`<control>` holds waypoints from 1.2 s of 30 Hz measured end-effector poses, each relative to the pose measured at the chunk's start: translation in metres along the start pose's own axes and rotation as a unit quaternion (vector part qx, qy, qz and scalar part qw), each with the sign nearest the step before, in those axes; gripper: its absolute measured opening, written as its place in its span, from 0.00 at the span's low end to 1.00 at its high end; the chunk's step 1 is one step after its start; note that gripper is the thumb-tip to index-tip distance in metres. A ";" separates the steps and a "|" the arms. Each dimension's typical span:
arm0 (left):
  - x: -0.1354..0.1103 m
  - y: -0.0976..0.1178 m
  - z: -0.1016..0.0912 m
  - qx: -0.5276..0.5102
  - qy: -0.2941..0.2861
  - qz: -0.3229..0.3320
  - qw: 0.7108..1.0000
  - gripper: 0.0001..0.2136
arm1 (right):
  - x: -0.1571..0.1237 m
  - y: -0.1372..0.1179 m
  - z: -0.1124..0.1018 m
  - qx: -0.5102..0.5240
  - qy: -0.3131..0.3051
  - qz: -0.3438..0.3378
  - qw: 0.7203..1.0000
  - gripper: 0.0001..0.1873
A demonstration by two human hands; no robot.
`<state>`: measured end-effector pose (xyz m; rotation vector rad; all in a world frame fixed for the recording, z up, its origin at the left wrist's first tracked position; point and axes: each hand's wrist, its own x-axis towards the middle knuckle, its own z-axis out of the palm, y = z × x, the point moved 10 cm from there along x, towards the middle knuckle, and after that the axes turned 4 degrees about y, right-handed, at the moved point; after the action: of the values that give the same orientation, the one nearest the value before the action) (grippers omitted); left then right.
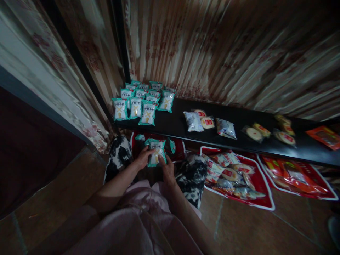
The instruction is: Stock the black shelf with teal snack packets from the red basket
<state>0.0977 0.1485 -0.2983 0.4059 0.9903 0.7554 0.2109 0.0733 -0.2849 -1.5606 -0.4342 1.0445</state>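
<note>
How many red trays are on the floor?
3. One red tray lies behind the teal packet held by the left hand and right hand; a second tray sits mid-floor, heaped with snacks; a third tray is far right. Others may be hidden.

A home room; patterned curtains (212,53); snack packets (143,102) along a dark shelf (175,124).

Stock before me, catalogued:
1. Black shelf (175,124), running left to right under a striped curtain (225,53).
2. Stack of teal packets (143,102), overlapping, at the shelf's left end.
3. 2 silvery clear packets (193,121), mid-shelf, with a round biscuit pack (207,122) between them.
4. Yellow-and-red packs (283,129), further right; orange packet (324,136) at the far end.
5. 3 red trays on the tiled floor (252,226) below the shelf: left tray (180,150), middle tray (268,205), right tray (332,196), each holding packets.
</note>
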 end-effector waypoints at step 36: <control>-0.005 0.018 -0.030 0.067 0.165 0.129 0.976 0.10 | -0.012 -0.042 0.008 -0.327 0.055 -0.250 0.910 0.31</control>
<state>0.0636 0.1558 -0.2991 0.5453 1.3211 1.0154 0.2088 0.0811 -0.2411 -1.9266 -1.1228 0.4132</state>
